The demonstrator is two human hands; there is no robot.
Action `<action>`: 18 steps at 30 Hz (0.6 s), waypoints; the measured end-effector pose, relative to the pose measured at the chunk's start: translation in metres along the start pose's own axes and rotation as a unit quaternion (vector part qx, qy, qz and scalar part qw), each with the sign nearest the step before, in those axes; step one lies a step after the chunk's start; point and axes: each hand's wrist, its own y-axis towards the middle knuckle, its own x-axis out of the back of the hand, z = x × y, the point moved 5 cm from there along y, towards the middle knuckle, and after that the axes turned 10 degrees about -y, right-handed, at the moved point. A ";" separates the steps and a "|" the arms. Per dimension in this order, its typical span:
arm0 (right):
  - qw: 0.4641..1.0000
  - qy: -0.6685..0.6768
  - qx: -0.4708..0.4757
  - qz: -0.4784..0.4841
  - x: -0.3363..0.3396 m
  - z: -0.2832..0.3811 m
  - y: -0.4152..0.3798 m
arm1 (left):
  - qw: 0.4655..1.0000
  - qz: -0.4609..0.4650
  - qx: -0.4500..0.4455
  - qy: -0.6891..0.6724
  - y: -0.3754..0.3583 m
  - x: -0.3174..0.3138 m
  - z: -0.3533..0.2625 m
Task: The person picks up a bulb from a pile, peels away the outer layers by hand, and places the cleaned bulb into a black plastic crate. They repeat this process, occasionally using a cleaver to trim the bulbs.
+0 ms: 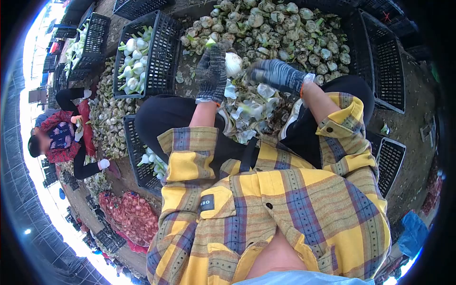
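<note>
My left hand [212, 72], in a grey knitted glove, is closed around a white garlic bulb [233, 64] whose round end sticks out to the right of the fingers. A cut green stem tip [210, 43] shows above the glove. To the right is my right hand [278, 75], in a matching glove, a short gap from the bulb. Its fingertips point at the bulb and are smeared by motion. Below both hands, loose pale peelings [256, 107] lie on the ground between my shoes. Unpeeled, soil-stained garlic bulbs [280, 31] form a large heap just beyond.
A black crate [164, 61] of cleaned white bulbs stands left, another crate [130, 147] by my left leg. More black crates [387, 61] stand right. At far left a person [59, 135] sits beside another bulb heap [111, 123]. A red net sack [128, 216] lies lower left.
</note>
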 end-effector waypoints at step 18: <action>0.927 0.357 -0.087 -0.073 0.009 0.002 -0.006 | 0.987 0.124 -0.051 0.085 -0.016 -0.024 -0.007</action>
